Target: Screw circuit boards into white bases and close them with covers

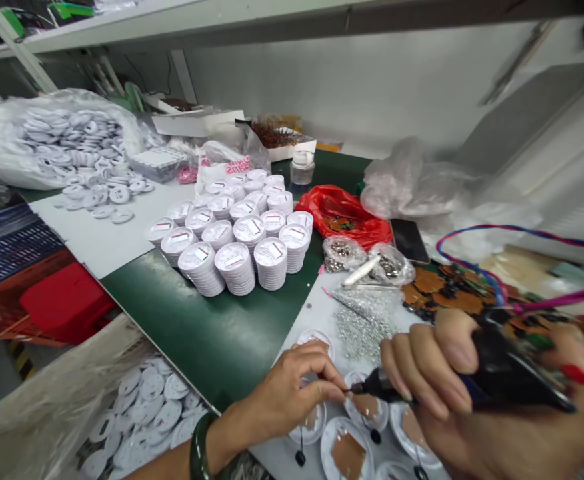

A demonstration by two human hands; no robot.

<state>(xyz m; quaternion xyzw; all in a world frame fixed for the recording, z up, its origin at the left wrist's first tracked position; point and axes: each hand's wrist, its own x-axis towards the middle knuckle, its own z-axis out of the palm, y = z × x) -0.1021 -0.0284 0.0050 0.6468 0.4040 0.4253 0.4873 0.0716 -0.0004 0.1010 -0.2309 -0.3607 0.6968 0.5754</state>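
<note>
My right hand [437,367] is wrapped round a black electric screwdriver [502,367], its nose pointing left. At the tip of its bit, the thumb and forefinger of my left hand [297,387] pinch together; whatever they hold is too small to make out. Under both hands lie several round white plastic covers [325,448] with brown circuit boards [348,456] inside, some with small black parts on wires [300,457]. A heap of small silvery screws [365,323] lies just beyond, on the pale sheet.
Stacked white discs [235,267] stand on the green mat [212,333]. A red bag [342,213], small bags of metal parts [343,253] and loose brown boards [429,283] lie to the right. Bags of white covers [82,133] are at left. A twisted cable [472,267] arcs near my right hand.
</note>
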